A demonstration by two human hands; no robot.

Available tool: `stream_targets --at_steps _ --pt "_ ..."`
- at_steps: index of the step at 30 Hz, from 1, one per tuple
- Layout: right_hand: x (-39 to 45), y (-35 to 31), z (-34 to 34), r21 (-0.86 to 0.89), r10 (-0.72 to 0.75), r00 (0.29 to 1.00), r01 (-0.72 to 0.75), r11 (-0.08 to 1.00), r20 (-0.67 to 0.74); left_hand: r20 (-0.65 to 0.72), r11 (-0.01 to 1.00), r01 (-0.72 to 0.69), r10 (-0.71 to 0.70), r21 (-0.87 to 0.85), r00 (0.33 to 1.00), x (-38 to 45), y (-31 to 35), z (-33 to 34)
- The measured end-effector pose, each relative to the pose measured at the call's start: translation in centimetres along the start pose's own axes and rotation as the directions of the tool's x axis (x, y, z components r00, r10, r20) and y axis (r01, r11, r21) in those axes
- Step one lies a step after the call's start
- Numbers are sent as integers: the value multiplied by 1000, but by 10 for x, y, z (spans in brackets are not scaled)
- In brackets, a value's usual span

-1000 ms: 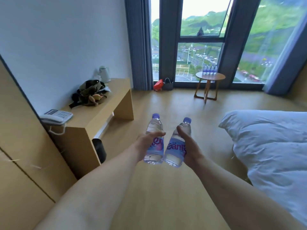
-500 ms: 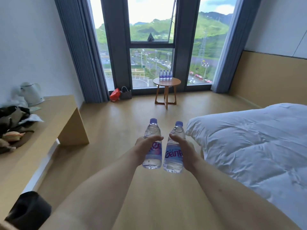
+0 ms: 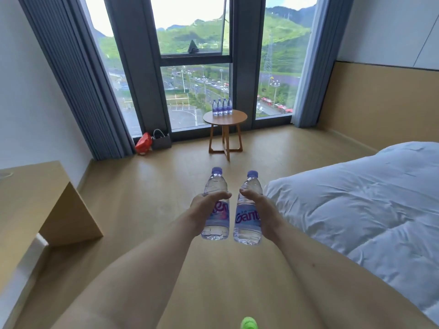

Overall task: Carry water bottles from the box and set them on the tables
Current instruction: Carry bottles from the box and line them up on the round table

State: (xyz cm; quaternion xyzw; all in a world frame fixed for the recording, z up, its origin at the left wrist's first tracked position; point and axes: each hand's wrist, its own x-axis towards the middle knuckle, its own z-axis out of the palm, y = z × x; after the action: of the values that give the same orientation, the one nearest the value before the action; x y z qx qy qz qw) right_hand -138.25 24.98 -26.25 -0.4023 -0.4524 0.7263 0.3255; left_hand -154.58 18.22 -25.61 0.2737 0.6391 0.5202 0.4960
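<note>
We see a white duvet bed (image 3: 351,205) at right, a red bag (image 3: 143,143) beside a grey tote (image 3: 161,141) under the window (image 3: 194,67), grey curtains (image 3: 71,74), and a wood floor (image 3: 152,186).

Your right-hand bottle (image 3: 247,214) shows purple lettering "Gant" on its pale label before your right hand (image 3: 263,211) covers the rest — on the left-hand bottle (image 3: 215,213) only "ter" or so shows past your left hand (image 3: 202,210).

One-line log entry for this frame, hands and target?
left hand: holds bottle upright | right hand: holds second bottle upright | ahead: round table, four bottles
</note>
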Motion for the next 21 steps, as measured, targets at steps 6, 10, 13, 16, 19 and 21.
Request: stream_targets --at_steps 6,10,13,16,19,21 --pt "154 -49 1 -8 -6 997 7 1000 79 -50 999 19 -17 30 999 139 65 -10" --pt "247 -91 6 -29 13 997 -11 1000 82 -87 1000 21 -20 13 996 224 115 -19" --pt "307 -114 18 -52 23 996 -18 998 91 -107 999 43 -46 -32 993 280 138 -27" --pt "368 -127 32 -52 51 996 -47 998 78 -117 997 69 -74 -45 990 338 150 -42" --pt "434 -133 49 -57 69 996 -66 996 64 -107 996 81 -86 -47 991 404 161 -61" --pt "481 -137 63 -64 64 996 -60 996 56 -87 996 77 -80 -42 993 452 172 -77"
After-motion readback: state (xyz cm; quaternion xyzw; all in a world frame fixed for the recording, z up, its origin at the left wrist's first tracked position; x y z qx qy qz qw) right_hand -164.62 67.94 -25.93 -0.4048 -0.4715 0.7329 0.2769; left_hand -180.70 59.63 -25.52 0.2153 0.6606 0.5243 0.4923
